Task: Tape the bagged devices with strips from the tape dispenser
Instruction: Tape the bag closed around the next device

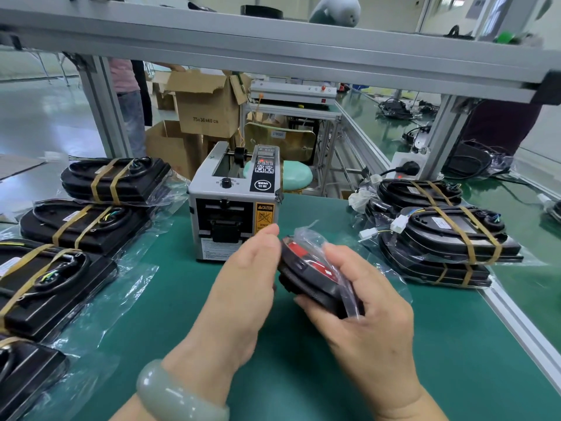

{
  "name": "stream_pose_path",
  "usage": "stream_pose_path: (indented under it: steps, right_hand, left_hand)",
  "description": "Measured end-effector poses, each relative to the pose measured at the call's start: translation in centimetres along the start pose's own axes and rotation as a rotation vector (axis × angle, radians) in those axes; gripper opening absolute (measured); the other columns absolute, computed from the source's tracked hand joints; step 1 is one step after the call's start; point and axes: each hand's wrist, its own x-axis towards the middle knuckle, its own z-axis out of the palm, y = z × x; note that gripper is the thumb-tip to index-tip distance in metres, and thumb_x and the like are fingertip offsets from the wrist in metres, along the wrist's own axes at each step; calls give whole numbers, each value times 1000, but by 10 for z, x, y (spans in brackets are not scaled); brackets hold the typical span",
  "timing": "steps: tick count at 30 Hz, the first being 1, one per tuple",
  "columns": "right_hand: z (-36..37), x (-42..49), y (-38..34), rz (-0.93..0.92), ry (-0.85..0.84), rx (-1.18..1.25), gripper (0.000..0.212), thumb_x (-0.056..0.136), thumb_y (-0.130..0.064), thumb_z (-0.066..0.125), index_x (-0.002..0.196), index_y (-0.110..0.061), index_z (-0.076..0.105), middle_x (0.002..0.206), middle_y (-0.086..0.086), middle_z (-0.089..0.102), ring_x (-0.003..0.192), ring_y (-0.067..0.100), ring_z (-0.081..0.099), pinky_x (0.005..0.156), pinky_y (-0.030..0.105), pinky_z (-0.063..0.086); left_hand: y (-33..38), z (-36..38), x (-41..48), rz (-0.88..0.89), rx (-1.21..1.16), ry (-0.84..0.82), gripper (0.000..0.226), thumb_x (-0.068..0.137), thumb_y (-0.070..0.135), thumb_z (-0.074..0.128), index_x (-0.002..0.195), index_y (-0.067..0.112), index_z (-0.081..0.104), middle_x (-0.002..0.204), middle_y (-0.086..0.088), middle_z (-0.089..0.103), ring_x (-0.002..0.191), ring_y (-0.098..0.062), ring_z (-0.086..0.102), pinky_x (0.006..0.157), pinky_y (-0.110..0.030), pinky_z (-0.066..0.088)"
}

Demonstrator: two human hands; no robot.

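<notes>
Our right hand curls round a rounded black device in crinkly clear plastic; our left hand seems to pinch its edge.

Left hand, right hand: mine, both bare, forearms bare to frame edge. On left wrist one thick bangle: pale grey-green, jade-like, smooth, rounded, glossy, faintly cloudy, sitting snug.
</notes>
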Motion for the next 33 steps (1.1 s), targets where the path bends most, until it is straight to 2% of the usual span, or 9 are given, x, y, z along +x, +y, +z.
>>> stream_pose_path:
  steps: [4, 7, 11, 15, 18, 21, 26, 30, 33]
  right_hand:
    - [-5, 0, 1, 116, -82, 68, 67, 65, -38, 72, 128, -38, 50, 125, -26, 55, 113, 2, 58, 96, 27, 49]
    - [-12, 2, 0, 169, -181, 87, 78, 61, -40, 74, 132, -38, 45, 129, -18, 54, 118, -1, 53, 94, 12, 42]
    - [-24, 6, 1, 235, -366, 248, 85, 66, -36, 74, 141, -38, 36, 139, -13, 48, 130, 5, 45, 99, 18, 42]
    - [-39, 12, 8, 358, -422, 274, 55, 72, -51, 57, 126, -41, 50, 129, -26, 56, 123, -4, 49, 103, 19, 40]
    - [-37, 14, 8, 194, -444, -58, 58, 70, -51, 60, 125, -32, 57, 124, -30, 53, 119, -6, 46, 106, 11, 27]
    - [-29, 12, 10, -3, -437, -375, 68, 61, -37, 75, 125, -21, 59, 118, -17, 59, 107, 10, 54, 102, 13, 24]
    - [-29, 10, 10, -70, -468, -546, 76, 38, -24, 91, 111, -20, 69, 102, -10, 69, 81, 21, 65, 81, 28, 37]
    - [-27, 8, 5, -68, -499, -590, 86, 31, -23, 89, 114, -23, 67, 100, -13, 70, 75, 19, 65, 71, 28, 50]
    - [-29, 9, 6, -29, -476, -563, 84, 34, -26, 91, 114, -26, 65, 100, -16, 69, 75, 19, 62, 66, 33, 52]
  left_hand:
    - [14, -15, -16, 349, 482, -317, 65, 67, 56, 66, 127, 60, 43, 141, 36, 38, 132, 15, 31, 109, -27, 34]
    - [14, -12, -19, 411, 697, -354, 89, 51, 63, 73, 130, 63, 33, 147, 30, 22, 132, 20, 21, 106, -11, 27]
    - [13, -17, -8, 467, 635, -162, 63, 47, 43, 80, 105, 48, 55, 121, 22, 50, 109, 18, 46, 89, 4, 27]
    - [5, -39, 4, 298, 431, -154, 67, 43, 52, 80, 107, 40, 65, 113, 12, 68, 103, -2, 63, 97, -19, 42]
    - [-4, -43, 6, 158, 176, -255, 75, 40, 47, 90, 111, 34, 69, 113, 1, 71, 105, -22, 67, 96, -35, 49]
    - [-10, -44, 6, 40, 14, -327, 69, 44, 38, 90, 110, 38, 69, 119, 1, 69, 108, -21, 65, 91, -29, 51]
    - [2, -43, 14, 220, 462, -207, 18, 70, 38, 79, 88, 41, 75, 125, 28, 59, 116, 13, 52, 101, -20, 36]
    - [5, -27, 26, 222, 465, -2, 15, 87, 22, 68, 72, 22, 70, 70, 8, 73, 66, 5, 63, 64, -4, 41]
    - [11, -33, 27, 136, 314, -198, 12, 77, 31, 74, 86, 24, 71, 84, 5, 75, 87, -7, 69, 81, -17, 49]
